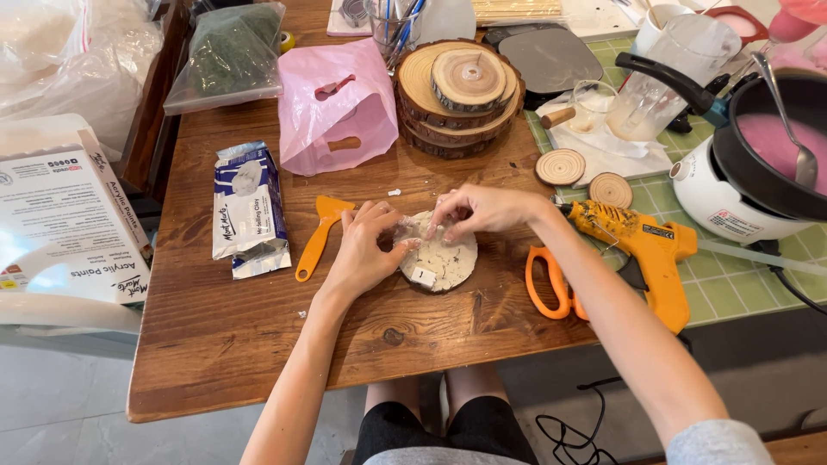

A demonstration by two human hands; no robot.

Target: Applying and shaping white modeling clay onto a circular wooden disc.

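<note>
On the wooden table [258, 344], a green cutting mat [732, 293] covers the right side, and on it sits a white cooker [715, 194] with a black pot of pink stuff and a spoon in it. Behind the middle of the table stands a stack of round wood slices [461, 95], with a pink plastic bag [336, 108] just to its left. A blue-and-white pack of clay [248, 207] lies further left, and a yellow glue gun [646, 250] lies to the right of the hands, with orange-handled scissors [547, 288] partly under the right forearm. An orange plastic scraper [319, 237] lies just beside the left hand. Two small wood discs [560, 166] rest near the mat's edge.

At the centre front lies a round slab covered in whitish clay [439, 258]. The left hand [366, 250] is curled against its left edge, fingertips touching the clay. The right hand [482, 211] presses down on its top edge with bent fingers, pinching at the clay surface. Both hands are on the slab, neither lifting it
</note>
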